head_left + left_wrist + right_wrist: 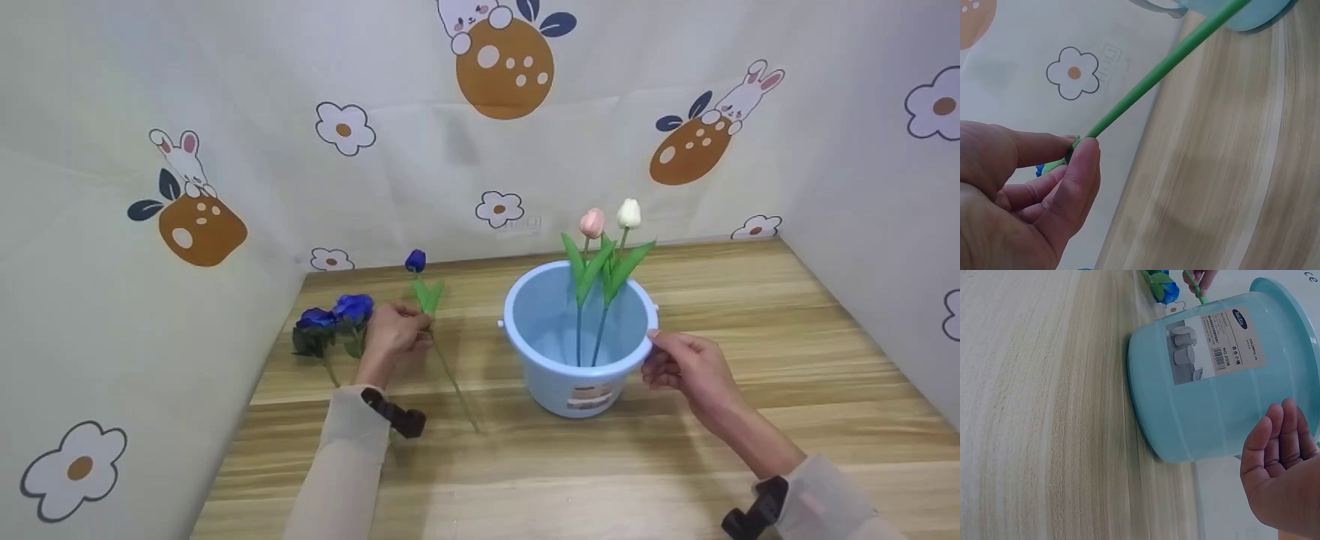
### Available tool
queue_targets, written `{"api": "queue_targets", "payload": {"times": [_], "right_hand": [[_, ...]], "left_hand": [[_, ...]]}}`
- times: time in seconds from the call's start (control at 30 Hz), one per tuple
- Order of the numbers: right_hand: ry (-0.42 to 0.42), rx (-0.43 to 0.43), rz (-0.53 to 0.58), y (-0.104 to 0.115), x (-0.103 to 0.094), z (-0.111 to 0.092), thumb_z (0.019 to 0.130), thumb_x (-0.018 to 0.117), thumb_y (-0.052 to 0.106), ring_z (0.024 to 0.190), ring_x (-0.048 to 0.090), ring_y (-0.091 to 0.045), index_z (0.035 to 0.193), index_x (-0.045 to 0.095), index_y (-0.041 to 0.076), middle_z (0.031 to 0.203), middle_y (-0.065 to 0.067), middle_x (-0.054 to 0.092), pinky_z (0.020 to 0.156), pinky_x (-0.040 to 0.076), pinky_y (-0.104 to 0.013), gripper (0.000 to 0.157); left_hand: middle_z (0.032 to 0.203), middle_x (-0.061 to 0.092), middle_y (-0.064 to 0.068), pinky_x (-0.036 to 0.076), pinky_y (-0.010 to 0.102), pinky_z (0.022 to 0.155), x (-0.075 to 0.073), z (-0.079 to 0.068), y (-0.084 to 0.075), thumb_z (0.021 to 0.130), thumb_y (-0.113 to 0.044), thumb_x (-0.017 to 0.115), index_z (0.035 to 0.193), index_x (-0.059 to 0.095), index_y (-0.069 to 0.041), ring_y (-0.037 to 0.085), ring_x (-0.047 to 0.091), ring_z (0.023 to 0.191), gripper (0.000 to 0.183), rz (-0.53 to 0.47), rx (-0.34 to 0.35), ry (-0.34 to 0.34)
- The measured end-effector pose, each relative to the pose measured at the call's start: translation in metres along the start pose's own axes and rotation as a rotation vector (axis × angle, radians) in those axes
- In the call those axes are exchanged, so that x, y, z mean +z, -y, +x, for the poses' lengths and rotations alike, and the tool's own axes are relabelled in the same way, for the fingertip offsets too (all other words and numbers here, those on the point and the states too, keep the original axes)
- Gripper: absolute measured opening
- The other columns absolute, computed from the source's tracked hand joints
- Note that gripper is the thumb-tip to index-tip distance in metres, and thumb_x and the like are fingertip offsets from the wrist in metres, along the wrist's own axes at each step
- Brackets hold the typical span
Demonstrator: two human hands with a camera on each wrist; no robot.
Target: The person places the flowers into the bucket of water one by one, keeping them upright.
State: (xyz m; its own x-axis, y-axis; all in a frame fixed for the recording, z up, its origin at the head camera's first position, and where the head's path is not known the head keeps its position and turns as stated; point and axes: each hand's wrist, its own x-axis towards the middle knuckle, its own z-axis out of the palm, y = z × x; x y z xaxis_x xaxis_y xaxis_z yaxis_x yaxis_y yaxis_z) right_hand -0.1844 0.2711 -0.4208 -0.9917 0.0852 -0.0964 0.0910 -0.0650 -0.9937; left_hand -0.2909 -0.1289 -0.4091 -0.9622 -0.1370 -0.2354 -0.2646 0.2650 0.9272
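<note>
My left hand (394,330) pinches an artificial blue tulip (416,260) just below its green leaves. Its long green stem (1151,79) runs out past the fingertips toward the bucket in the left wrist view. A light blue plastic bucket (536,364) stands upright on the table. With my right hand (694,367) I hold the bucket's right rim, the thumb at the edge and the other fingers (1275,433) along the outer wall. Inside the bucket lean a pink tulip (592,223) and a white tulip (629,214), their heads and leaves above the rim.
Blue roses (352,307) lie on the wood-grain table (525,480) left of my left hand, partly hidden by it. A printed cloth (420,165) with rabbits and flowers walls the back and sides. The bucket carries a paper label (1216,346).
</note>
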Motion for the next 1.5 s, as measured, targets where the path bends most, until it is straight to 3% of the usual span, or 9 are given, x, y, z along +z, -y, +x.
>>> {"api": "queue_targets", "payload": {"times": [0.27,0.6,0.9,1.3,1.5], "right_hand": [[-0.001,0.014,-0.016,0.001,0.000,0.000,0.108,0.056,0.017,0.064,0.066,-0.014,0.076,0.073,0.009,0.069,-0.003,0.068,0.065,0.061,-0.028,0.037],[0.003,0.010,-0.022,0.001,-0.001,0.001,0.108,0.056,0.017,0.064,0.066,-0.014,0.077,0.073,0.008,0.069,-0.002,0.068,0.065,0.061,-0.028,0.036],[0.018,-0.001,0.008,-0.001,0.000,0.001,0.108,0.056,0.014,0.062,0.065,-0.013,0.076,0.073,0.009,0.068,-0.002,0.068,0.063,0.060,-0.027,0.036],[0.009,-0.003,-0.003,0.000,0.000,0.001,0.109,0.056,0.015,0.064,0.066,-0.014,0.077,0.073,0.009,0.069,-0.002,0.068,0.064,0.060,-0.027,0.037],[0.008,-0.001,-0.007,0.000,0.000,0.000,0.108,0.055,0.015,0.064,0.066,-0.014,0.077,0.072,0.009,0.069,-0.002,0.068,0.065,0.061,-0.028,0.037]], "left_hand": [[0.102,0.069,0.012,0.065,0.029,0.074,0.001,-0.001,-0.005,0.100,-0.006,0.067,0.125,0.062,0.008,0.009,0.070,0.065,0.029,-0.023,-0.005,0.006],[0.111,0.071,0.014,0.064,0.027,0.072,0.002,-0.005,-0.015,0.101,-0.012,0.068,0.127,0.062,0.003,0.010,0.069,0.070,0.030,0.009,-0.024,0.018],[0.094,0.068,0.008,0.061,0.022,0.060,0.005,-0.006,-0.021,0.098,-0.007,0.071,0.117,0.064,0.005,0.009,0.068,0.060,0.024,-0.100,0.018,0.033],[0.114,0.069,0.019,0.061,0.020,0.062,0.005,-0.011,-0.031,0.102,-0.009,0.068,0.129,0.058,0.007,0.007,0.069,0.059,0.034,-0.185,-0.001,0.049],[0.106,0.072,0.016,0.060,0.019,0.059,0.004,-0.011,-0.032,0.101,-0.010,0.069,0.124,0.060,0.005,0.006,0.068,0.056,0.029,-0.195,-0.007,0.043]]}}
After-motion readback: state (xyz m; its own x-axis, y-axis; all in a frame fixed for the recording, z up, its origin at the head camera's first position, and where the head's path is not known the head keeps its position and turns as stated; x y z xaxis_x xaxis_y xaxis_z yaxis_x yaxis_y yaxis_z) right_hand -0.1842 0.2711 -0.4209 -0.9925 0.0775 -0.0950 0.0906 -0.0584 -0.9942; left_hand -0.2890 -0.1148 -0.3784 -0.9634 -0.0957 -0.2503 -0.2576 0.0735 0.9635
